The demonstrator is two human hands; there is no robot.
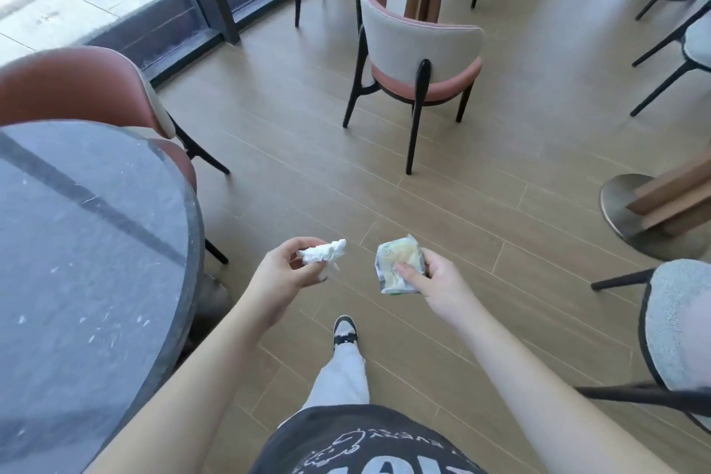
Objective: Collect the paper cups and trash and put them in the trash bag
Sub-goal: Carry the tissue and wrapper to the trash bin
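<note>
My left hand (282,275) holds a crumpled white tissue (322,252) between thumb and fingers, out in front of me above the floor. My right hand (434,281) grips a small crinkled snack wrapper (396,262), pale green and white, with the thumb pressed on its front. Both hands hang at about waist height over the wooden floor, roughly a hand's width apart. No trash bag and no paper cups show in this view.
A round dark stone table (96,262) is close on my left with a red-brown chair (84,85) behind it. A pink and cream chair (419,62) stands ahead by another table. A table base (646,219) and grey chair (677,327) are on the right.
</note>
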